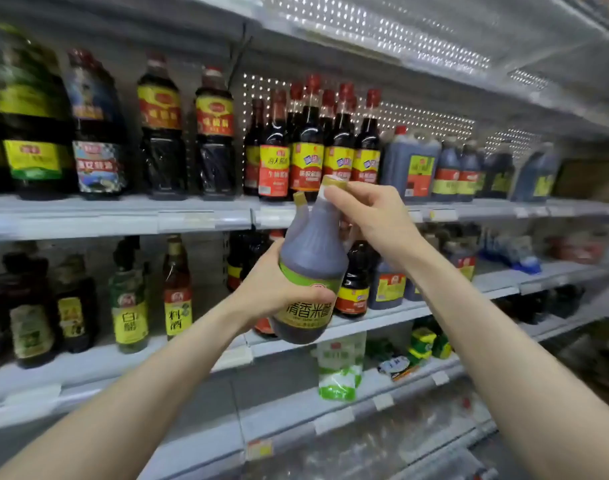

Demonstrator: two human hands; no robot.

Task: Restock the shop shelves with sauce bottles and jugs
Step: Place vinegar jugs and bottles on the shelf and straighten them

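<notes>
Two hands, left hand [266, 289] and right hand [372, 216], grip one jug [310, 258].

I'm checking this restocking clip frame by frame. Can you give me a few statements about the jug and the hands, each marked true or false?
1. Both hands hold the dark jug. True.
2. The jug's cap is off. False: the yellow-green cap sits on the neck.
3. The jug stands on a shelf. False: it is held in the air in front of the shelves, slightly tilted.
4. The left hand grips the jug's lower body at the label, and the right hand holds its top near the cap. True.
5. Red-capped bottles stand on the shelf behind the jug. True.
</notes>
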